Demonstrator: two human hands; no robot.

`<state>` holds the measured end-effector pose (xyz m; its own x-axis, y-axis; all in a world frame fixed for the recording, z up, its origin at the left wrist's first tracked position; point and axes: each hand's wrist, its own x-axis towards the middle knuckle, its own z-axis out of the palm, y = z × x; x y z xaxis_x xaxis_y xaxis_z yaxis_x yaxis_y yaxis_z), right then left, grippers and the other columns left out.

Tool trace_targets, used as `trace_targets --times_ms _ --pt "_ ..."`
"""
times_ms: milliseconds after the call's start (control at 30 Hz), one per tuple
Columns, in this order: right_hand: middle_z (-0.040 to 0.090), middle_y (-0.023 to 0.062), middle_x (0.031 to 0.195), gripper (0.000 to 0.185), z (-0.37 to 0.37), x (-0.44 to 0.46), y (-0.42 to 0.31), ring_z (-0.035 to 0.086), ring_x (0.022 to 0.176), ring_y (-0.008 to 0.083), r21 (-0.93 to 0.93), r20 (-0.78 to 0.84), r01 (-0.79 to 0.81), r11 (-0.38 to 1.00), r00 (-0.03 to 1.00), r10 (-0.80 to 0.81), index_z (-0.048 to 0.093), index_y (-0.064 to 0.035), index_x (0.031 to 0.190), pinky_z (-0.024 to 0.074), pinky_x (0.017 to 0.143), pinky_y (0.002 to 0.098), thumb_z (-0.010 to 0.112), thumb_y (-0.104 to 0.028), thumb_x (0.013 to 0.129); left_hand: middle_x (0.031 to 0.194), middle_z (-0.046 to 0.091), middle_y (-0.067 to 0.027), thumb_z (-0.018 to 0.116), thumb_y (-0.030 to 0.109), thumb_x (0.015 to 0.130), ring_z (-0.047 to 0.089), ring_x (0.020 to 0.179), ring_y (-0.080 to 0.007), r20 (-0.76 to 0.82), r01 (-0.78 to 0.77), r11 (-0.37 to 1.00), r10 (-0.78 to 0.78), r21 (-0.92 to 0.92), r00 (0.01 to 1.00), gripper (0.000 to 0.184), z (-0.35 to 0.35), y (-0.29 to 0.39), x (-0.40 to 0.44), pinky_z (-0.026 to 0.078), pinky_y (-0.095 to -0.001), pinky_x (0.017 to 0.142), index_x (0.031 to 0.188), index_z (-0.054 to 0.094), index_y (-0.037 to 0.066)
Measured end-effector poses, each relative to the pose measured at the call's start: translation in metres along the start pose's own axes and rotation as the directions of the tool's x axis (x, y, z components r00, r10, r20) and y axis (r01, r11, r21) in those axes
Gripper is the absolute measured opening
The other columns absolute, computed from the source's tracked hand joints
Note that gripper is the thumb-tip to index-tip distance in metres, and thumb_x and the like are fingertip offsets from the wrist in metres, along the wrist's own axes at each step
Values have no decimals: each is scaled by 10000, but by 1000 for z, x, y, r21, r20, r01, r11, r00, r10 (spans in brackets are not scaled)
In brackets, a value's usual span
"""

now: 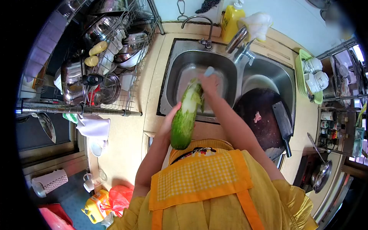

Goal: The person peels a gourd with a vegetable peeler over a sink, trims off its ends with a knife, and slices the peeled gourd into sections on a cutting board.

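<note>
A long green gourd (183,124) slants over the front of the left sink basin (180,73), its near end close to my apron. Its far part shows a pale, peeled patch, with loose strips of skin hanging beside it. My left hand (173,116) is wrapped round the gourd from the left; most of the fingers are hidden beneath it. At the far end, my right hand (209,84) is closed on a peeler (209,71), whose pale blue handle end sticks out. The peeler's blade is hidden, and the right hand is slightly blurred.
A dark round chopping board (251,124) with a cleaver (282,119) and a scrap of meat covers part of the right basin. Taps (245,53) rise behind the basins. On the left stands a wire dish rack (126,111); right, a green basket (303,71) of bowls.
</note>
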<state>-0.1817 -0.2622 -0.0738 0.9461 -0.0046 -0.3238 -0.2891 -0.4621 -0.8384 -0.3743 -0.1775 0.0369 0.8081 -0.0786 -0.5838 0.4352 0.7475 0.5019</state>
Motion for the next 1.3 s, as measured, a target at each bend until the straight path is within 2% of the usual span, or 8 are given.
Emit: trace_targets --times_ms 200,300,400,633,800,933,1133,1300 --pt "591 146 939 363 -15 94 95 586 796 281 -166 -144 -419 893 906 399 581 56 990 495 667 407 640 -216 757 973 606 -158 379 466 949 634 716 -252 145 2 999 6 -54 989 503 -12 -6 -31 539 -351 624 1212 493 52" --pt "579 117 886 283 -23 56 89 570 756 266 490 47 -564 664 778 626 568 16 960 493 644 399 615 -199 782 994 606 -162 352 503 947 636 727 -244 148 -67 996 75 -56 986 549 -7 1 -29 540 -349 635 1234 483 54" --pt "555 89 829 212 -22 12 47 533 714 238 657 164 -460 598 861 482 554 -23 923 456 627 372 610 -171 780 906 628 -141 374 534 933 639 683 -223 18 -40 999 40 8 999 561 -3 3 -15 535 -330 571 1148 533 41" --pt "604 139 874 313 -10 -47 -17 581 827 251 -191 -76 266 945 956 -284 584 23 947 457 704 394 640 -189 722 830 630 -119 379 529 932 632 652 -223 19 48 998 -49 51 999 554 -4 -4 -3 527 -321 565 1080 574 32" --pt "619 190 918 302 13 36 30 592 887 279 236 -182 -304 923 919 350 608 49 922 475 720 420 631 -157 703 839 631 -134 390 507 936 637 659 -233 -1 59 997 -59 39 998 536 -10 -4 -5 532 -326 574 1093 564 25" --pt "525 256 1164 582 0 47 48 560 1049 353 213 154 -400 892 915 373 510 86 1098 488 826 414 716 -236 659 817 624 -115 426 443 944 639 628 -228 -1 70 997 -70 20 998 440 -8 -10 -10 541 -315 526 1071 559 44" --pt "638 185 863 393 11 32 36 615 739 265 306 -116 -146 941 975 190 602 82 952 488 632 414 690 -150 646 878 616 -147 476 469 904 640 680 -257 -15 66 997 -66 49 998 489 -13 -9 -22 551 -353 569 1111 529 30" --pt "636 157 881 398 -13 30 35 617 728 274 383 195 -388 838 921 337 596 42 968 491 590 418 710 -211 682 924 609 -178 481 440 881 632 763 -273 116 67 996 -61 -54 991 513 -19 -14 -18 546 -383 666 1142 517 -1"
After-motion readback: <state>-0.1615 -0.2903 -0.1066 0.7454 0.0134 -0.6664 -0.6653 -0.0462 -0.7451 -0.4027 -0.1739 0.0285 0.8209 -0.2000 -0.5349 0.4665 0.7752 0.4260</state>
